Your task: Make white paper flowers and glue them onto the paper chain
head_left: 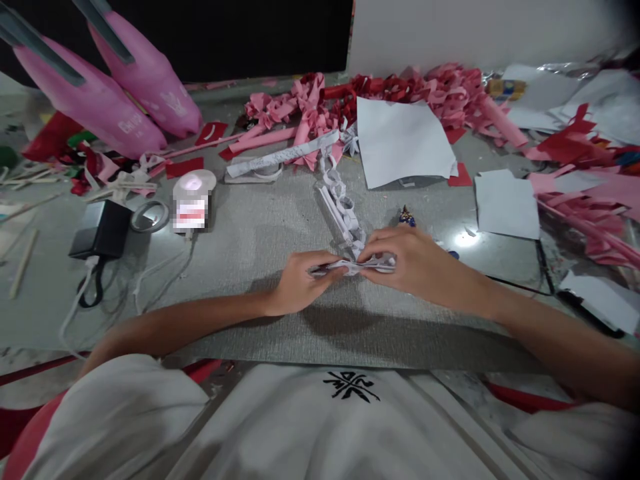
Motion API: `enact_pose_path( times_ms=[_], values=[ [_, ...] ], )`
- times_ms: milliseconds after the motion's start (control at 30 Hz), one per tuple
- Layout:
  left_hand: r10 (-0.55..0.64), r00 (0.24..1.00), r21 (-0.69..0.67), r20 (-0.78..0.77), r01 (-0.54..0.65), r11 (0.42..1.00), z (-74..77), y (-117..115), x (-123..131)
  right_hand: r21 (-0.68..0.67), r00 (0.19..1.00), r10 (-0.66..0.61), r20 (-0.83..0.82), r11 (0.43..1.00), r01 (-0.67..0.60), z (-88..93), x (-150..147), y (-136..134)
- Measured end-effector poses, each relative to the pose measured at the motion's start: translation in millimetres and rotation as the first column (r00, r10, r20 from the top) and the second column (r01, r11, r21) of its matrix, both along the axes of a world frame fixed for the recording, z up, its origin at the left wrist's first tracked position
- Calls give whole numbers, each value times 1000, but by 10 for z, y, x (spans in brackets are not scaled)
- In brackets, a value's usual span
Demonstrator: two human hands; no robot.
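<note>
While the white paper (353, 269) at the frame's centre looks light, soft and easily creased, I pinch it with my left hand (303, 279) and right hand (407, 262), its edges likely the safest hold

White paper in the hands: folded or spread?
Folded: the white paper shows narrow, layered edges, pinched by left hand and right hand.

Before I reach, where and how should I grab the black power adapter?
Probably its left and right sides, from above: the power adapter is boxy with nothing on top, while the white cable plugged into its near end crowds that side.
</note>
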State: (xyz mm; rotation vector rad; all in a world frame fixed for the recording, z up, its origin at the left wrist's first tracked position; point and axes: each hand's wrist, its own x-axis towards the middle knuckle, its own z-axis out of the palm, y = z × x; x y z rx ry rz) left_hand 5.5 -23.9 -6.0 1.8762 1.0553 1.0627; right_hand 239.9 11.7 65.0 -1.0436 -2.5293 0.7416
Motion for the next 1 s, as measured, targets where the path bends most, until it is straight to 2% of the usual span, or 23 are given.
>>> enact_pose_path(
  times_ms=[167, 300, 667, 867, 1000],
  values=[
    [56, 994, -40, 96, -53, 998, -94, -27, 15, -122, 991, -95, -95, 989, 84, 53, -44, -12],
    [47, 983, -72, 179, -35, 997, -148, -38, 20, -140, 981, -135, -142, 983, 115, -5, -65, -29],
    [46, 989, -104, 144, -31, 994, -112, -33, 9, -161, 982, -129, -136, 981, 107, -51, -111, -24],
    [7, 993, -100, 119, 5, 995, -79, -21, -18, -117, 986, -100, -136, 990, 84, -60, -74, -25],
    [48, 992, -111, 121, -34, 993, -115, -8, -15, 10, 990, -54, -132, 998, 56, -89, -56, -17]
  ],
)
